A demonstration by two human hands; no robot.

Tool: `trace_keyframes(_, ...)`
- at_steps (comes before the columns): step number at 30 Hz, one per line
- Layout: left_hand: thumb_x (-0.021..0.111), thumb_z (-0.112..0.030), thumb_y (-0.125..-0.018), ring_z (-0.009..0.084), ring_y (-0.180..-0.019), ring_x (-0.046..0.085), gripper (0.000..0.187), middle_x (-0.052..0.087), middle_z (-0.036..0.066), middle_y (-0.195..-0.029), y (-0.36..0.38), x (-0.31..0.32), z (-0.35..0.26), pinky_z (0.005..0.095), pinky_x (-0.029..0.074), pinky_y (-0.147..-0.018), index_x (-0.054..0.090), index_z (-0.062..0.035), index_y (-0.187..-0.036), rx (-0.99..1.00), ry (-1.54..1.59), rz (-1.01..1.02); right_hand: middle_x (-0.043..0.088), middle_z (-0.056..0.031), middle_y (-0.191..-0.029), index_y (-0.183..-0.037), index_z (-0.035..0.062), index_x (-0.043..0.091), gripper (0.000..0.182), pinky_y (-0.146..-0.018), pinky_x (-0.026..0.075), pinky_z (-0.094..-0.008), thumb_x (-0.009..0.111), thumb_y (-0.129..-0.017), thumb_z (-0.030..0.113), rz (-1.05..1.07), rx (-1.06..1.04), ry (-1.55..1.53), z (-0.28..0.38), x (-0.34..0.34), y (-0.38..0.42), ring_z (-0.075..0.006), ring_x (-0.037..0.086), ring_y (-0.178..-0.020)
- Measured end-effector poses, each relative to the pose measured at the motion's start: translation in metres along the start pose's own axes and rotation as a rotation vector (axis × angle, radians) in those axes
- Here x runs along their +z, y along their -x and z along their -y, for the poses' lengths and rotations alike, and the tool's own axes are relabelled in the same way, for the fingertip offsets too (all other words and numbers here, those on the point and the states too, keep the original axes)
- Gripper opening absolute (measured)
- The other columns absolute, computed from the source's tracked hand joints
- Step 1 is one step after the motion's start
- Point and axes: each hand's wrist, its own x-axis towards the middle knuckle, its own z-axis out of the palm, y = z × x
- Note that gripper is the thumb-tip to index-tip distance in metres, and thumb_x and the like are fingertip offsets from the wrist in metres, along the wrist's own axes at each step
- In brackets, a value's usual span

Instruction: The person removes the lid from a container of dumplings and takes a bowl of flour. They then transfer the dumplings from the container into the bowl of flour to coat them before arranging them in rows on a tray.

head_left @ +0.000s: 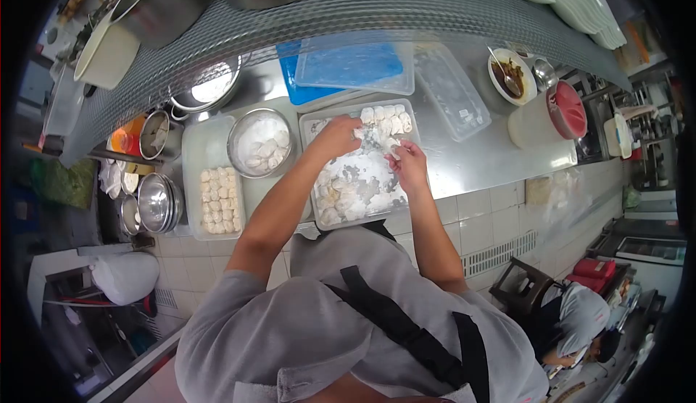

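Observation:
A shallow plastic tray (pixel 315 185) dusted with white flour lies in front of me. Floured dough pieces (pixel 386 119) stand in rows at its far right corner, and flatter floured lumps (pixel 335 201) lie at its near left. My right hand (pixel 412 167) is closed in a pinch on a small floured dough piece (pixel 391 146) over the tray's right side. Over the far left part, my left hand (pixel 338 139) has its fingers bent together, with something white at the fingertips. What exactly it holds is hard to see.
Left of the tray are a steel bowl (pixel 260 131) of floured pieces and a plastic container (pixel 194 153) with rows of dough pieces. Blue and clear lids (pixel 351 66) lie behind. A sauce bowl (pixel 512 77) stands right. A metal shelf (pixel 326 11) overhangs the counter; a person (pixel 580 316) is lower right.

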Motion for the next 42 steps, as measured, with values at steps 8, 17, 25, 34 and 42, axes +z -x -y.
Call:
trace_keyframes(8, 0.073, -0.016, -0.069, 0.0379, -0.102, 0.057, 0.046, 0.058, 0.019, -0.111, -0.046, 0.044, -0.019, 0.0442, 0.047, -0.088, 0.061, -0.004, -0.112, -0.265, -0.195, 0.117, 0.062, -0.0079, -0.092, -0.111, 0.006, 0.048, 0.024, -0.059, 0.049, -0.0227, 0.057, -0.088, 0.004, -0.045, 0.168, -0.318, -0.009, -0.022, 0.01, -0.018, 0.063, -0.072)
trace_keyframes(17, 0.074, -0.009, -0.069, 0.0397, -0.1, 0.056, 0.043, 0.059, 0.019, -0.105, -0.039, 0.061, -0.016, 0.0441, 0.047, -0.085, 0.061, -0.0019, -0.11, -0.116, -0.041, -0.095, 0.059, -0.0102, -0.099, -0.117, 0.0025, 0.045, 0.033, -0.063, 0.051, -0.0251, 0.059, -0.087, 0.001, -0.085, 0.101, -0.589, -0.025, -0.012, -0.015, -0.0169, 0.061, -0.077)
trace_keyframes(25, 0.075, -0.014, -0.071, 0.0401, -0.098, 0.057, 0.04, 0.06, 0.02, -0.106, -0.021, 0.057, -0.016, 0.0447, 0.047, -0.083, 0.061, 0.0008, -0.106, -0.184, -0.039, -0.252, 0.053, -0.015, -0.115, -0.133, -0.0039, 0.034, 0.05, -0.078, 0.054, -0.0292, 0.053, -0.087, -0.007, -0.235, -0.169, -0.586, -0.028, 0.016, -0.027, -0.0212, 0.058, -0.099)
trace_keyframes(34, 0.074, -0.022, -0.072, 0.0408, -0.093, 0.06, 0.039, 0.06, 0.022, -0.099, -0.022, 0.078, -0.008, 0.047, 0.05, -0.078, 0.06, 0.0007, -0.1, -0.344, -0.079, -0.25, 0.052, -0.0259, -0.112, -0.119, -0.0001, 0.056, 0.038, -0.078, 0.052, -0.0395, 0.06, -0.081, 0.006, -0.395, -0.594, 0.767, -0.029, 0.015, 0.017, -0.0362, 0.058, -0.097)
trace_keyframes(42, 0.07, -0.011, -0.072, 0.0411, -0.091, 0.061, 0.032, 0.056, 0.021, -0.102, -0.021, 0.074, -0.028, 0.0472, 0.052, -0.076, 0.058, 0.0004, -0.099, -0.368, -0.081, -0.303, 0.065, -0.0237, -0.086, -0.102, 0.001, 0.056, 0.027, -0.071, 0.052, -0.0493, 0.062, -0.084, 0.02, -0.457, -0.422, 1.263, -0.001, 0.022, -0.019, -0.0415, 0.065, -0.08)
